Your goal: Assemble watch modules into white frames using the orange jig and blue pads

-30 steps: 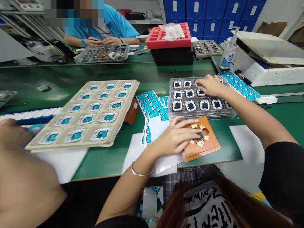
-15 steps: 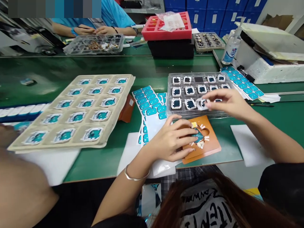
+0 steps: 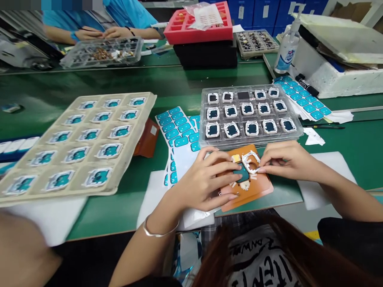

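Note:
An orange plate (image 3: 260,187) with a round cutout lies near the table's front edge. On it sit a teal piece (image 3: 241,173), a yellow bit and small white pieces. My left hand (image 3: 206,181) rests over the plate's left side, fingers spread, fingertips at the teal piece. Between thumb and fingers, my right hand (image 3: 279,161) pinches a white frame (image 3: 247,160) above the plate's upper right. Just behind is a clear tray (image 3: 206,137) of white-rimmed dark parts. Sheets of teal stickers (image 3: 171,126) lie left of it.
A beige tray (image 3: 115,185) of teal parts is at left, beside a person's arm (image 3: 26,243). Farther back are a red tray (image 3: 199,36) on a black box, a pump bottle (image 3: 287,52), a foam box (image 3: 353,81) and another person's hands (image 3: 115,32).
My right hand has moved from the clear tray down to the orange plate, bringing the white frame. The view has shifted slightly. My left hand stays on the plate.

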Available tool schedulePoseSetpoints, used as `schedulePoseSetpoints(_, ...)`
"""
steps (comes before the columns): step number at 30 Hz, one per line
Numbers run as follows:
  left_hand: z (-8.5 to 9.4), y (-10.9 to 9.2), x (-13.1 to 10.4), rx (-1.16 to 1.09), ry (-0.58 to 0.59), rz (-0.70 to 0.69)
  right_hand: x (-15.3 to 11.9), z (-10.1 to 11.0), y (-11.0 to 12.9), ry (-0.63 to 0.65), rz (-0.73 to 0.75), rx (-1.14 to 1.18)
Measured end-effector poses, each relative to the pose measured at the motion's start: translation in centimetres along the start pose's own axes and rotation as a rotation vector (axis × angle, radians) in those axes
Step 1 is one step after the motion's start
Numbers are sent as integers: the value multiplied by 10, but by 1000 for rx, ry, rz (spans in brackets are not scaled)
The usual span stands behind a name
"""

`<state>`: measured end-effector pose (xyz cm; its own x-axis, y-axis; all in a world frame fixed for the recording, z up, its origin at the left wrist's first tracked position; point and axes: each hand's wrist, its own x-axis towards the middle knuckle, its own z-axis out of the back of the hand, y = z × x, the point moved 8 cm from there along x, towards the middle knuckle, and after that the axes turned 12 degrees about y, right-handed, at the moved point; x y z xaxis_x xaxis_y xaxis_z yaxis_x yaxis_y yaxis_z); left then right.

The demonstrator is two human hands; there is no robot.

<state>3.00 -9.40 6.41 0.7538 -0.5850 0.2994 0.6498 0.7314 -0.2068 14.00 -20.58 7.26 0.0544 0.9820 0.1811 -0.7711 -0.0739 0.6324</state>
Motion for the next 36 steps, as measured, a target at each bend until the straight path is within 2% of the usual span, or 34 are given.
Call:
schedulePoseSetpoints(3, -1, -1, -1, 11, 16, 4, 1, 5, -2, -20, 58, 5)
schedulePoseSetpoints(8, -1, -2, -2, 64, -6, 38, 6, 4, -9, 43, 126, -61)
schedulePoseSetpoints(14, 13, 5, -7, 102, -202, 240, 6, -5, 10, -101, 296, -154)
schedulePoseSetpoints(20, 13, 8, -8, 112, -220, 314, 10, -18, 14, -123, 280, -150)
schedulePoseSetpoints(28, 9, 9, -9, 111, -199, 336, 11, -20, 12, -123, 270, -158)
schedulePoseSetpoints(33, -1, 18, -7, -85, -149, 377, 14, -24, 13, -47, 271, -219)
schedulePoseSetpoints(36, -2, 19, -7, -174, -190, 370, 13, -23, 13, -63, 280, -200)
